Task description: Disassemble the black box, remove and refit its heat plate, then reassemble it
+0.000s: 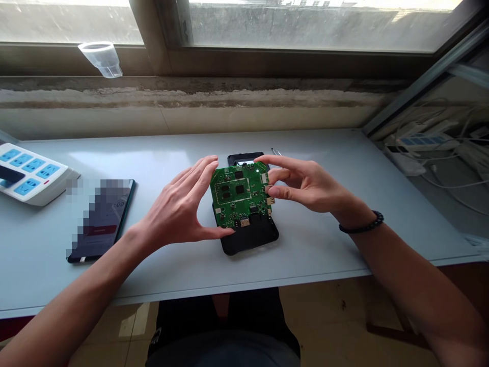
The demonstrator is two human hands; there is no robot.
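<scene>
A green circuit board [239, 196], with dark chips and metal ports along its edges, is held up between both hands. My left hand [183, 204] grips its left side, the thumb at the lower corner and the fingers at the upper one. My right hand [301, 183] pinches the right edge near the ports, fingertips on the upper right corner. Beneath the board lies a black plastic casing part [252, 239], partly covered by it. Behind the board another black frame-like piece [233, 157] shows only its upper edge.
A phone [103, 224] lies left of my left hand, its screen partly blurred out. Farther left sits a white power strip [42, 173] with blue sockets. The tip of a thin metal tool [275, 151] shows behind my right hand. Cables [439, 148] tangle behind the right-hand panel.
</scene>
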